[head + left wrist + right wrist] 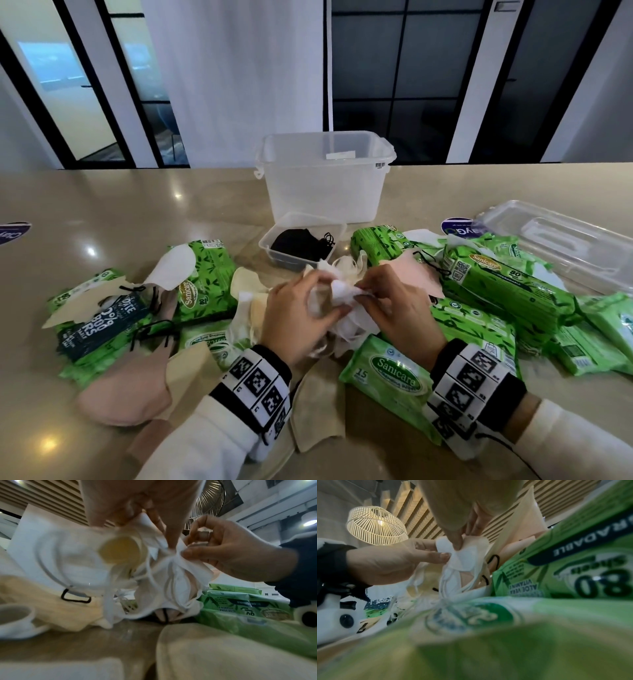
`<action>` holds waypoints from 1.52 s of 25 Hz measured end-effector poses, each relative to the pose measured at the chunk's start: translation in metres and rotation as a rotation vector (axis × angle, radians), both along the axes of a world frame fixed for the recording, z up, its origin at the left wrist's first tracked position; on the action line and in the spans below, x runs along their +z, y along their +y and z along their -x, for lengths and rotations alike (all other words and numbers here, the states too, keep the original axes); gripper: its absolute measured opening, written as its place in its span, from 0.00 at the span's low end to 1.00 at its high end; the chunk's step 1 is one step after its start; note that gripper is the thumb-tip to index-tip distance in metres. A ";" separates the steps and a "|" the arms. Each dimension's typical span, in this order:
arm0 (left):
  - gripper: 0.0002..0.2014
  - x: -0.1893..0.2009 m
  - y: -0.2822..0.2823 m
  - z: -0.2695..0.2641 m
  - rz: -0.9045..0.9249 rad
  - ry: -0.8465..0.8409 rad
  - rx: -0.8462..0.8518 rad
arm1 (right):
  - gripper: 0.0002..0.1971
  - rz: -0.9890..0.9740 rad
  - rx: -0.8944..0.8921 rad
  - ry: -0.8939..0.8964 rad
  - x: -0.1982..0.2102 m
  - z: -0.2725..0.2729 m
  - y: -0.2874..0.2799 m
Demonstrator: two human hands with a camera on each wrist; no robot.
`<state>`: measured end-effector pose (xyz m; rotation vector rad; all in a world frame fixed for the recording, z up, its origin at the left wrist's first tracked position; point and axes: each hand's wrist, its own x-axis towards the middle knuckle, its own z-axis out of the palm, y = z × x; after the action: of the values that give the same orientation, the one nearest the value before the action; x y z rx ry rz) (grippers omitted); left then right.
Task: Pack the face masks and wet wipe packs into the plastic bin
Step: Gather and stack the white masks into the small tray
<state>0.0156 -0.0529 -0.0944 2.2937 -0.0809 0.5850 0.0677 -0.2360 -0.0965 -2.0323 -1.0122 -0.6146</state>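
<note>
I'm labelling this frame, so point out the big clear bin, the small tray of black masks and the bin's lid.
big clear bin (322, 192): head view, front wall.
small tray (265, 244): head view, left rim.
lid (561, 240): head view, top panel.

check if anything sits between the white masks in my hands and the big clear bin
Yes. The small tray with black masks stands directly before the plastic bin, between it and the white masks both hands pinch. The bin's top is open, so lifting over should clear it.
</note>
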 end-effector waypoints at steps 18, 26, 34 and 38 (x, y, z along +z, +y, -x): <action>0.12 0.002 0.002 0.000 0.152 -0.300 0.341 | 0.15 0.577 0.365 -0.038 -0.006 0.022 0.021; 0.17 0.014 0.015 0.003 0.382 -0.458 0.390 | 0.08 -0.038 -0.178 0.120 0.002 0.013 0.014; 0.14 -0.018 0.006 0.009 0.273 -0.303 0.403 | 0.19 0.065 -0.241 0.068 0.002 0.010 0.005; 0.13 -0.005 0.017 0.003 0.269 -0.265 0.361 | 0.22 0.203 -0.215 0.029 0.003 0.011 0.005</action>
<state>0.0121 -0.0356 -0.0989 1.9682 0.2748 1.0194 0.0569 -0.2310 -0.0933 -2.3430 -0.8745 -0.6119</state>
